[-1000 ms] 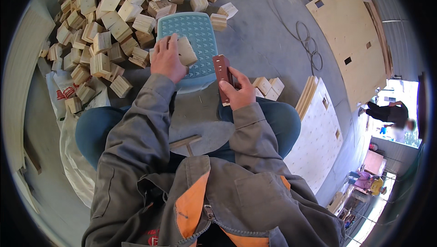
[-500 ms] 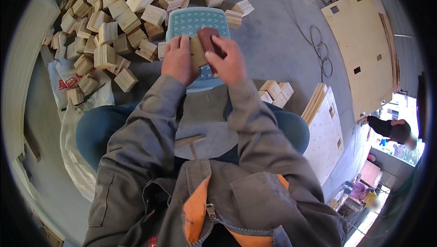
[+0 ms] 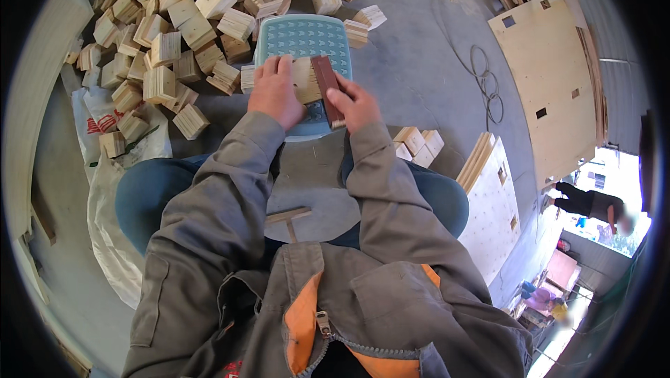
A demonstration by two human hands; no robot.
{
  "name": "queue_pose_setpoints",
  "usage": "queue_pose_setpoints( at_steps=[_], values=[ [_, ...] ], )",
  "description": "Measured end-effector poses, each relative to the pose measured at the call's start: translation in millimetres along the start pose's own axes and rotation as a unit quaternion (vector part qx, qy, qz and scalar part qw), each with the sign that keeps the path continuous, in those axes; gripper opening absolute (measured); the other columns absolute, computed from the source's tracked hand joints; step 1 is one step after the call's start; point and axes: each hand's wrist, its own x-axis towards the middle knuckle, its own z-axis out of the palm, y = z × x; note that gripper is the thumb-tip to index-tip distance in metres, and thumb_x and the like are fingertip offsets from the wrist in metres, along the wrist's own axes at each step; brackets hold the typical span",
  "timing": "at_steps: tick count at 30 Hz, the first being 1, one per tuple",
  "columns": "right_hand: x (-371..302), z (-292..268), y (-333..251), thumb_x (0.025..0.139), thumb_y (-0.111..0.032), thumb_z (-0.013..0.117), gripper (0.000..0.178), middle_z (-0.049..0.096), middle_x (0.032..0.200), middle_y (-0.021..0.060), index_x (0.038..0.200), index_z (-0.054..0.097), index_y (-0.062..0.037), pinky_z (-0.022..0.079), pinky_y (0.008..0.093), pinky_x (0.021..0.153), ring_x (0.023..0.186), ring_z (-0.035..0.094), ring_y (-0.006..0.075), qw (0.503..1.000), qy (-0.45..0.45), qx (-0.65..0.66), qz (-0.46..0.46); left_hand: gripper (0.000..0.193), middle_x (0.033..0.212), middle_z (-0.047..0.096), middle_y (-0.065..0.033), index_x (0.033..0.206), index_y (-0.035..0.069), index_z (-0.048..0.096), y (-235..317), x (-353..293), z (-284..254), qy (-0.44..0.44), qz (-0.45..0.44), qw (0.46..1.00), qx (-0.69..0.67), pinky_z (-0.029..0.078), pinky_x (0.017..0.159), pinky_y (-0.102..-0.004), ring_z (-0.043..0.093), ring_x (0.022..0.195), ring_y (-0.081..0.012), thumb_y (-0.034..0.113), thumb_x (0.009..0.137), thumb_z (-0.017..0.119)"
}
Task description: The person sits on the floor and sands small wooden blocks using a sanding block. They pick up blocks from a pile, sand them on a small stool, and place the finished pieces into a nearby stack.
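Note:
My left hand [image 3: 273, 95] is closed around a pale wooden block [image 3: 305, 84], which it holds over a light blue plastic stool [image 3: 303, 28] with a patterned top. In my right hand [image 3: 357, 106] is a reddish-brown sanding block [image 3: 324, 74], long and narrow, gripped from its right side. The sanding block lies against the right-hand end of the wooden block, tilted slightly, its near end showing a light layered edge. My left fingers hide part of the wooden block.
A big heap of wooden blocks [image 3: 167, 47] lies beyond the stool to the left, partly on a white sack [image 3: 112, 190]. Several stacked blocks [image 3: 419, 142] and perforated plywood panels [image 3: 555, 78] are to the right. A thin cable [image 3: 481, 74] coils on the floor. Another person [image 3: 593, 200] is far right.
My right hand has moved the sanding block a little right and down, turning it from the wooden block's face toward its right end. My left hand stays nearly still. The far person has shifted position.

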Motion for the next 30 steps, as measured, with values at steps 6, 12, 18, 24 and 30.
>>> queue_pose_setpoints(
  at_steps=[6,12,18,24,30],
  values=[
    [-47.7,-5.3,19.5,0.1,-0.014,0.076,0.054,0.073,0.136,0.0046,0.152,0.065,-0.0051,0.055,0.0295,0.102,0.117,0.067,0.0125,0.993,0.023,0.112,0.027,0.083,0.144,0.056,-0.0204,0.147,0.004,0.051,3.9,1.0,0.1,-0.005,0.006,1.0,-0.014,0.049,0.114,-0.0484,0.052,0.135,-0.0461,0.005,0.071,0.084],
    [-2.8,6.4,-10.9,0.099,-0.016,0.077,0.053,0.074,0.136,0.0075,0.149,0.067,-0.0029,0.054,0.0299,0.103,0.118,0.068,0.0129,0.998,0.023,0.05,0.039,0.091,0.146,0.055,-0.0232,0.148,0.005,0.05,-4.7,0.6,4.5,0.006,0.011,0.999,-0.031,0.047,0.115,-0.0503,0.053,0.135,-0.0479,0.006,0.066,0.088],
    [86.9,21.2,-14.6,0.099,-0.016,0.077,0.051,0.075,0.132,0.0085,0.148,0.068,-0.0032,0.057,0.0301,0.098,0.112,0.071,0.0139,0.987,-0.026,0.155,0.032,0.091,0.146,0.055,-0.0244,0.148,0.004,0.05,-5.5,2.5,11.9,0.023,0.025,0.999,-0.027,0.047,0.115,-0.0515,0.054,0.134,-0.0484,0.008,0.065,0.087],
    [75.5,22.8,-11.7,0.1,-0.017,0.076,0.051,0.075,0.13,0.0078,0.148,0.068,-0.0028,0.058,0.0296,0.096,0.11,0.071,0.0135,0.984,-0.018,0.178,0.022,0.092,0.145,0.055,-0.024,0.149,0.005,0.05,-2.7,2.5,10.3,0.026,0.014,0.999,-0.025,0.047,0.115,-0.0519,0.054,0.133,-0.0488,0.008,0.065,0.088],
    [-8.6,-0.1,-8.0,0.102,-0.017,0.074,0.053,0.074,0.134,0.0067,0.151,0.065,-0.0016,0.055,0.0291,0.1,0.114,0.068,0.0118,0.996,0.012,0.071,0.043,0.08,0.146,0.055,-0.0221,0.147,0.005,0.051,0.9,2.2,1.2,0.002,-0.006,1.0,-0.03,0.047,0.116,-0.0485,0.051,0.136,-0.0473,0.005,0.073,0.081]
  ],
)
